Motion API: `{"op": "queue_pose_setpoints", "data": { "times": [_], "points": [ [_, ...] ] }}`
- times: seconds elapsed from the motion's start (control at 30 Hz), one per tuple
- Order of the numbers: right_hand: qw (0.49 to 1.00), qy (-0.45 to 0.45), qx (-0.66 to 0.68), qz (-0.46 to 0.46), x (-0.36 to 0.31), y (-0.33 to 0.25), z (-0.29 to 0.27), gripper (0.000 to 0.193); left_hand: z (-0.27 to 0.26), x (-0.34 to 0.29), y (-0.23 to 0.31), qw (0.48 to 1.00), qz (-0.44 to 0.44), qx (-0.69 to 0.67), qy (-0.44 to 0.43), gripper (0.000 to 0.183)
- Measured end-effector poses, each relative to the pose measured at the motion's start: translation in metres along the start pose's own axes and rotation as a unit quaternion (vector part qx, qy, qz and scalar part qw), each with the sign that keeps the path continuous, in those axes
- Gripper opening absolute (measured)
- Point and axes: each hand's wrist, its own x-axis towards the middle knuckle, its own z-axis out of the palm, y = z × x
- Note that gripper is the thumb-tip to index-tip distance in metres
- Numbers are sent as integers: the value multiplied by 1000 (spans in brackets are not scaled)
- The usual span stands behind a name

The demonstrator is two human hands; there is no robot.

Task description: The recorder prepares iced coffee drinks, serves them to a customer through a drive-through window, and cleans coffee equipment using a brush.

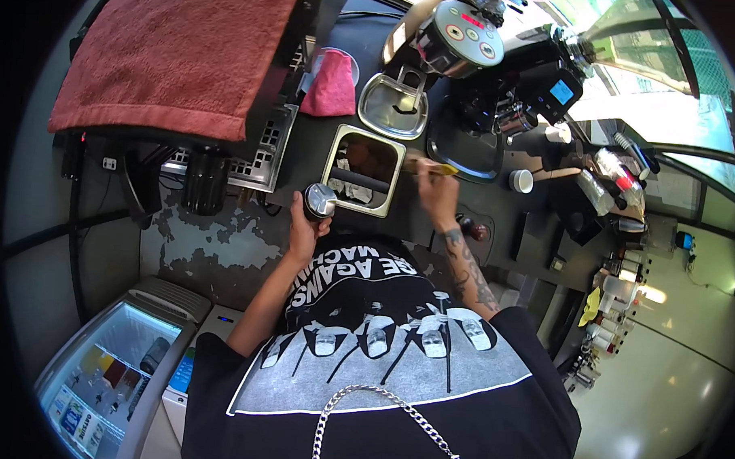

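Note:
My left hand (304, 231) is wrapped round a round metal-faced piece (320, 200) with a black rim, its silver face turned up. It is held at the near left corner of a steel-rimmed knock box (398, 175). A dark bar crosses the box, with brown coffee grounds (368, 160) behind it and crumpled white paper (353, 191) in front. On the right side of the box, my right hand (438, 193) is closed on a small brush-like tool with a yellowish part (444, 169). Its far end is blurred near the box's rim.
A grinder (459, 40) stands over a steel tray (394, 107) beyond the box; a black grinder (542, 94) stands right of it. A pink cloth (332, 84) lies on the left, near a red-towel-covered machine (171, 57). White paper cups (520, 181) stand at right.

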Motion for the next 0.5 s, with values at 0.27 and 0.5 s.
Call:
{"op": "queue_pose_setpoints", "data": {
  "times": [0.27, 0.5],
  "points": [
    [998, 37, 42, 34, -34, 1, 14, 29, 8, 4, 4, 999, -3, 27, -25, 71],
    [986, -75, 127, 79, -26, -3, 7, 37, 6, 5, 1, 998, -21, 34, -42, 68]
  ]
}}
